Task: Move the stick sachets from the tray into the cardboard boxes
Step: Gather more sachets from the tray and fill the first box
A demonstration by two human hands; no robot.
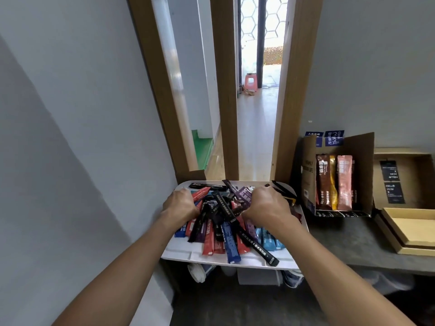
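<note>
– Nearest to you, over the tray, what are your hands doing?

– Both are knuckles-up on the heap of stick sachets (226, 234) that fills the white tray (179, 255). Your left hand (181, 204) has its fingers curled round a bunch at the left side of the heap, and a red one sticks out past it. Your right hand (267, 205) is curled over the heap's right side; its fingers are hidden, so you cannot tell what it has hold of.

– And further off?

– Just right of the tray, on the dark counter (348, 241), an open cardboard box (362, 175) stands against the wall with brown, yellow and pink packets (334, 182) upright inside. Beyond it to the right lie a flat box (414, 161) and a shallow tan lid (409, 229). Straight ahead, through the doorway, a red stool (250, 82) stands far down the hall.
</note>
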